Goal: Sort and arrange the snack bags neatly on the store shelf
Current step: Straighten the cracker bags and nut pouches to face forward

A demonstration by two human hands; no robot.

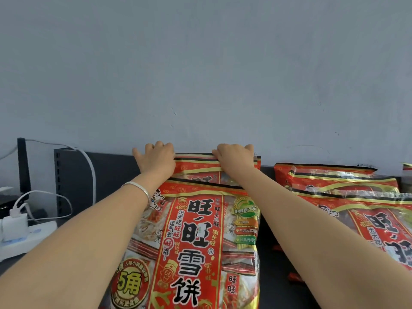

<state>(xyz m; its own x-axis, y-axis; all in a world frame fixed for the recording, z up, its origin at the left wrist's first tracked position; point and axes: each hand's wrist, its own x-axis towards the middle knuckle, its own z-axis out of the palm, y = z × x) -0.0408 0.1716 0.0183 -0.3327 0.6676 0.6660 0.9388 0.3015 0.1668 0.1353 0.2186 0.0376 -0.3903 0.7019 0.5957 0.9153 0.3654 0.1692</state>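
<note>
Two large red and gold snack bags lie one behind the other on the dark shelf top [111, 168]. The rear snack bag [198, 168] lies against the grey wall. My left hand [156, 159] grips its top left corner and my right hand [234, 157] grips its top right edge; both sets of fingers curl over the seal. The front snack bag [196, 241] lies between my forearms and overlaps the lower part of the rear one. A silver bracelet [138, 188] circles my left wrist.
A stack of the same red snack bags [338, 188] lies to the right, reaching the frame edge. On the left sit a white power strip [29, 237] with a plugged charger, white cables and a black upright panel [66, 181]. The grey wall [200, 74] closes the back.
</note>
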